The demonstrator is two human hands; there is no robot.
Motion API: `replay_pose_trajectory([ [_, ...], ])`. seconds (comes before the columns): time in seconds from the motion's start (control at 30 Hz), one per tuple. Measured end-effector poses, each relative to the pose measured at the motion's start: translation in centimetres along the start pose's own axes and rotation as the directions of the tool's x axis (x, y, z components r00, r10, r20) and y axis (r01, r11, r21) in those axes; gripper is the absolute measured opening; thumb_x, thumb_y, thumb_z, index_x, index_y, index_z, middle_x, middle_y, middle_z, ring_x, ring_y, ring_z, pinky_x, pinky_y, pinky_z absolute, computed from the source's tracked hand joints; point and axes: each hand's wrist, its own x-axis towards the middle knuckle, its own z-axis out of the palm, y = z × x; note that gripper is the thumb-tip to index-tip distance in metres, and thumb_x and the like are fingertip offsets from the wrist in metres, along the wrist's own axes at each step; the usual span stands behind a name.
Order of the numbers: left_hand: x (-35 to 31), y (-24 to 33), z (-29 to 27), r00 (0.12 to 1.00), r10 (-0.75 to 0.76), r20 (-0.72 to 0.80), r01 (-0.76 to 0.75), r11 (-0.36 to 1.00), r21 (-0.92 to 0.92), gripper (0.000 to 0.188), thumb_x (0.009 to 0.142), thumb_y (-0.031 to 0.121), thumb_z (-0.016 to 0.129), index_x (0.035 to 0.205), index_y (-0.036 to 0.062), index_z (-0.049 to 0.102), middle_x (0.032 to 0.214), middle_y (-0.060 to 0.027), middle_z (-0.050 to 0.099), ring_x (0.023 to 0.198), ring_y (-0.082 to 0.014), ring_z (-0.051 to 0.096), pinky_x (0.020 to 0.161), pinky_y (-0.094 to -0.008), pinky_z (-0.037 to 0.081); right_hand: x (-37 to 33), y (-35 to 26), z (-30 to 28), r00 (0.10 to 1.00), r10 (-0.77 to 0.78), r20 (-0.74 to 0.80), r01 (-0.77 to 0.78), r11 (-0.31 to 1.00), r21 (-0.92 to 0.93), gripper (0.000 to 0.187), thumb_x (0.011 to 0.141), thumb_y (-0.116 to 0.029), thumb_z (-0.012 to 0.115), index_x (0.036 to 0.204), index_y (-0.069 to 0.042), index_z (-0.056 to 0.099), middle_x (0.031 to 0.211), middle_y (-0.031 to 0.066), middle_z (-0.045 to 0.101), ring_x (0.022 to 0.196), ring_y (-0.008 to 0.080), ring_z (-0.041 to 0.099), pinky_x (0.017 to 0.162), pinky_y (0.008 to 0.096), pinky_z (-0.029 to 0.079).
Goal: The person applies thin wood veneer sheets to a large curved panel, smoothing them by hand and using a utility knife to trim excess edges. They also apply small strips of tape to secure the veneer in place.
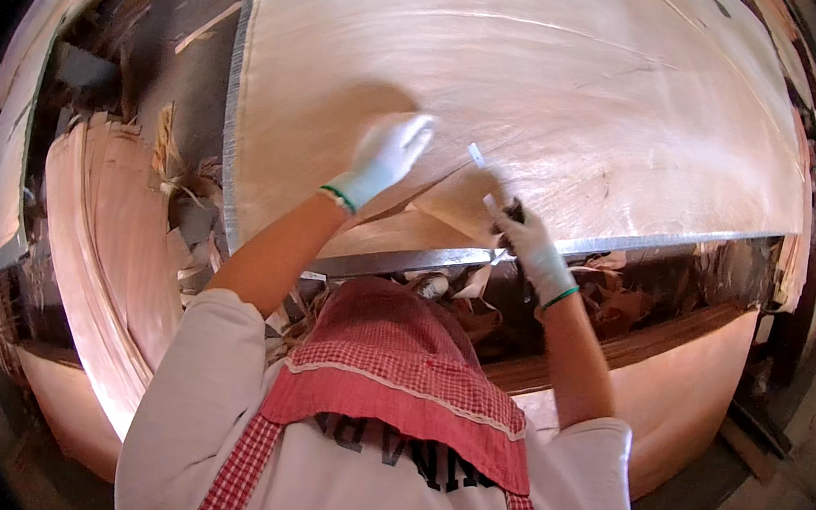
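Note:
A large pale wood veneer sheet (586,104) lies on top of a stack in front of me, with a dark wedge-shaped split near its front edge. My left hand (391,157), in a white glove with a green cuff, is over the sheet left of the split. Its fingers look curled together, slightly blurred; anything in them is hidden. My right hand (533,247), gloved alike, is closed on a small dark tool (514,210) at the front edge; a pale flat piece (491,205) shows at its tip. A short white strip (477,154) lies on the sheet between the hands.
Torn veneer scraps (615,289) lie below the front edge of the stack. More veneer sheets stand at the left (114,232) and the lower right (685,387). A thin wood sliver (207,28) rests on the dark surface at the upper left.

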Motion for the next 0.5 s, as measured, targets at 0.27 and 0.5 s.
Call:
replay_pose_trajectory([
  [0.27, -9.9, 0.1, -2.0, 0.963, -0.208, 0.169, 0.183, 0.971, 0.155, 0.032, 0.084, 0.033, 0.067, 0.099, 0.0043, 0.066, 0.094, -0.0168, 0.066, 0.091, -0.0346, 0.062, 0.081, -0.0443, 0.048, 0.9, 4.2, 9.1, 0.99, -0.1, -0.098, 0.127, 0.937, 0.325, 0.021, 0.096, -0.022, 0.061, 0.104, -0.002, 0.062, 0.079, 0.0023, 0.065, 0.062, 0.0078, 0.055, 0.053, 0.024, 0.043],
  [0.5, -9.9, 2.0, 0.6, 0.983, -0.182, -0.011, 0.177, 0.934, 0.309, 0.034, 0.077, 0.038, 0.074, 0.093, 0.0089, 0.066, 0.093, -0.0113, 0.065, 0.092, -0.0302, 0.062, 0.079, -0.0432, 0.049, 1.9, 6.1, 10.6, 0.964, -0.164, -0.207, 0.193, 0.973, 0.125, 0.026, 0.097, -0.023, 0.059, 0.104, 0.002, 0.061, 0.08, 0.0054, 0.063, 0.068, 0.0131, 0.054, 0.061, 0.0295, 0.045],
])
